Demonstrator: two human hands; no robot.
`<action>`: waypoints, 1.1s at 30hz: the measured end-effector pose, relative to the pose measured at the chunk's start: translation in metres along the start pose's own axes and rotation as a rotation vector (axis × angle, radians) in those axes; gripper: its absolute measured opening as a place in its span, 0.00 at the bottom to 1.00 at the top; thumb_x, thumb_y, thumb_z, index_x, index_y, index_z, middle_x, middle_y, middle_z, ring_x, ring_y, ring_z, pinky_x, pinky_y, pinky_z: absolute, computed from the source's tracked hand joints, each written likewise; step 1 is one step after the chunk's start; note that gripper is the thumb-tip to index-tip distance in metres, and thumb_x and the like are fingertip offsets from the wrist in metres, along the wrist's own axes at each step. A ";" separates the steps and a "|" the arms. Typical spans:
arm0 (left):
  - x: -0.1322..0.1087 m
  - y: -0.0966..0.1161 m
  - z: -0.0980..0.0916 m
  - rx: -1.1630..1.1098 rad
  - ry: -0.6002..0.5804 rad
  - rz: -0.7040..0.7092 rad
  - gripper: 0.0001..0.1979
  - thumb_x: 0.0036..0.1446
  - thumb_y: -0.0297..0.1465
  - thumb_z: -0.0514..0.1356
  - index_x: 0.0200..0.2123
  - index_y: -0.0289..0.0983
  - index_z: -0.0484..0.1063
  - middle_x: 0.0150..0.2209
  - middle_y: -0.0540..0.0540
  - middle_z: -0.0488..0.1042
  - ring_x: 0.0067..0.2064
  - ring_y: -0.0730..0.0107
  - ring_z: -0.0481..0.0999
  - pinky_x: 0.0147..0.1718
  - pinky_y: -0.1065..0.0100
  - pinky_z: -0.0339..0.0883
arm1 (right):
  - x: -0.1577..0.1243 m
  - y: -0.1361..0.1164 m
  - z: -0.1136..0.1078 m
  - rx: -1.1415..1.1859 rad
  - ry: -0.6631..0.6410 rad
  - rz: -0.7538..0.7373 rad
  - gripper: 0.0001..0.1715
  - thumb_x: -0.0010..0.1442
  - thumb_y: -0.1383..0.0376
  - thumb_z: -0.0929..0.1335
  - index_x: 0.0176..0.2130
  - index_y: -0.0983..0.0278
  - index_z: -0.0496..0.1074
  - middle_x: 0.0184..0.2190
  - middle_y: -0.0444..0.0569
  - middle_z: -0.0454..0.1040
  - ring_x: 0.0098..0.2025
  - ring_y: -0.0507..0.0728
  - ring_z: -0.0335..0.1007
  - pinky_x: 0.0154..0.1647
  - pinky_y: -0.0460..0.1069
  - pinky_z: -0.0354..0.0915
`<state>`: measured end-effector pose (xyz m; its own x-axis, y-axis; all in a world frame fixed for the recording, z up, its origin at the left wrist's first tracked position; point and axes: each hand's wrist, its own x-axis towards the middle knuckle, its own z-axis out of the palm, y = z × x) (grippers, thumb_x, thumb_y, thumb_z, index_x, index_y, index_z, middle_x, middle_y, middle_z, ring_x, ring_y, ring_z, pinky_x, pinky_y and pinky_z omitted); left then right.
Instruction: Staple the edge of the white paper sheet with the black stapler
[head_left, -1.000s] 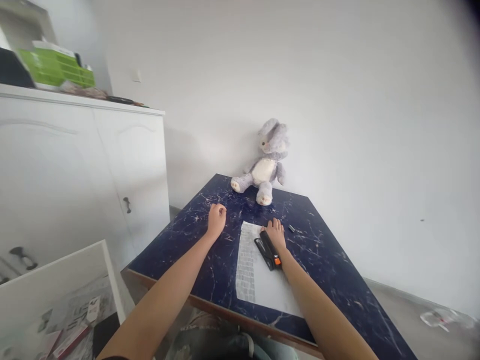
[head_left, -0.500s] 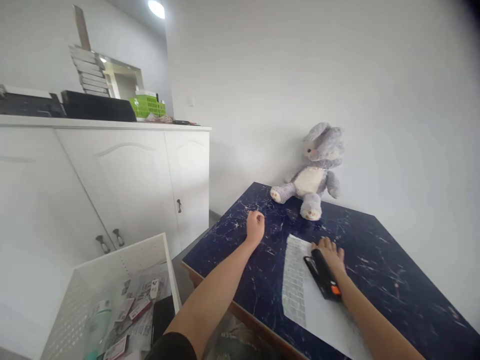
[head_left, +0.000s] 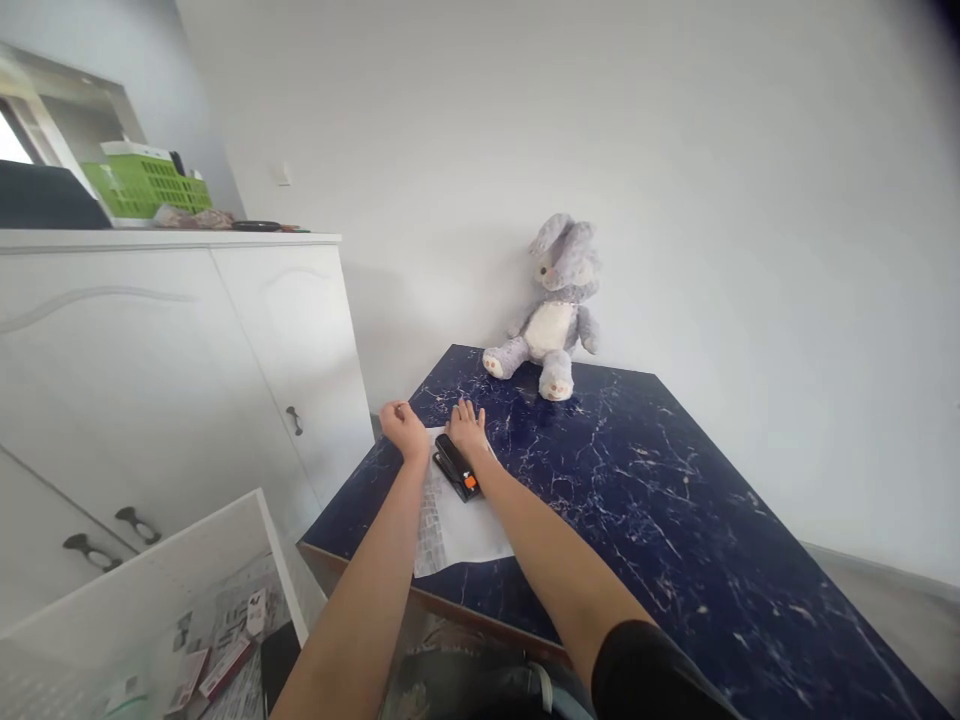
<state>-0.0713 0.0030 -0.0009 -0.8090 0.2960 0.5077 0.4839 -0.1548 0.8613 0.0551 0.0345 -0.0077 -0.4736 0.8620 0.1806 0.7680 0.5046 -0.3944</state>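
My right hand (head_left: pixel 468 426) lies flat with fingers spread on the far end of a black stapler (head_left: pixel 456 468) with an orange tab. The stapler rests on a white sheet of paper (head_left: pixel 459 520) with a printed grid along its left side. My left hand (head_left: pixel 403 428) is curled into a fist at the paper's far left corner, just left of the stapler; whether it holds anything is hidden. Both rest on a dark blue marbled table (head_left: pixel 637 480).
A grey and white plush rabbit (head_left: pixel 551 315) sits at the table's far edge against the wall. White cabinets (head_left: pixel 187 370) stand to the left with a green basket (head_left: pixel 146 185) on top. An open white drawer (head_left: pixel 150 620) with packets is at lower left.
The paper and stapler now lie near the table's left edge, and my two hands are much closer together. The camera view has swung to the right.
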 end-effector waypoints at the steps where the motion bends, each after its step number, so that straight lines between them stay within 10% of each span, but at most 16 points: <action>1: 0.001 -0.001 0.001 -0.003 0.004 -0.018 0.07 0.60 0.27 0.50 0.32 0.39 0.66 0.34 0.46 0.67 0.37 0.65 0.67 0.43 0.62 0.64 | 0.000 -0.003 -0.001 0.026 -0.016 -0.065 0.30 0.68 0.67 0.57 0.67 0.72 0.60 0.72 0.60 0.49 0.74 0.66 0.40 0.71 0.67 0.35; 5: 0.002 0.003 0.004 -0.028 -0.015 -0.028 0.08 0.61 0.28 0.48 0.32 0.39 0.65 0.35 0.46 0.68 0.39 0.64 0.68 0.45 0.61 0.63 | -0.019 0.008 -0.013 0.109 -0.131 -0.303 0.25 0.63 0.66 0.65 0.59 0.59 0.72 0.67 0.44 0.64 0.68 0.58 0.58 0.69 0.53 0.52; 10: -0.009 0.016 0.007 -0.093 -0.136 -0.010 0.09 0.61 0.28 0.50 0.30 0.39 0.68 0.33 0.48 0.72 0.38 0.66 0.71 0.42 0.64 0.65 | -0.060 0.051 -0.037 0.118 -0.110 -0.330 0.28 0.61 0.68 0.65 0.60 0.63 0.70 0.66 0.51 0.64 0.68 0.59 0.58 0.69 0.54 0.53; 19: -0.077 0.034 0.026 -0.148 -1.051 0.385 0.11 0.60 0.24 0.53 0.36 0.40 0.76 0.34 0.47 0.76 0.37 0.65 0.76 0.41 0.64 0.69 | -0.122 0.145 -0.090 0.171 0.060 -0.050 0.29 0.55 0.70 0.65 0.56 0.64 0.74 0.63 0.53 0.68 0.65 0.62 0.64 0.67 0.57 0.57; 24: -0.099 0.034 0.024 -0.039 -1.264 0.737 0.15 0.59 0.28 0.60 0.49 0.45 0.76 0.53 0.43 0.74 0.56 0.58 0.72 0.56 0.56 0.64 | -0.143 0.143 -0.119 0.290 0.243 0.152 0.20 0.66 0.58 0.60 0.44 0.63 0.76 0.46 0.53 0.79 0.48 0.59 0.74 0.53 0.54 0.66; 33: -0.096 0.043 0.004 0.109 -1.311 0.825 0.13 0.58 0.29 0.60 0.48 0.43 0.73 0.51 0.43 0.71 0.53 0.56 0.72 0.53 0.56 0.65 | -0.192 0.123 -0.153 0.308 -0.193 -0.117 0.24 0.54 0.62 0.71 0.50 0.64 0.73 0.42 0.51 0.77 0.37 0.57 0.71 0.38 0.49 0.65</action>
<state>0.0291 -0.0283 -0.0125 0.5045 0.7633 0.4035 0.7005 -0.6350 0.3256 0.3064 -0.0611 0.0471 -0.6452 0.7598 0.0794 0.5521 0.5356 -0.6390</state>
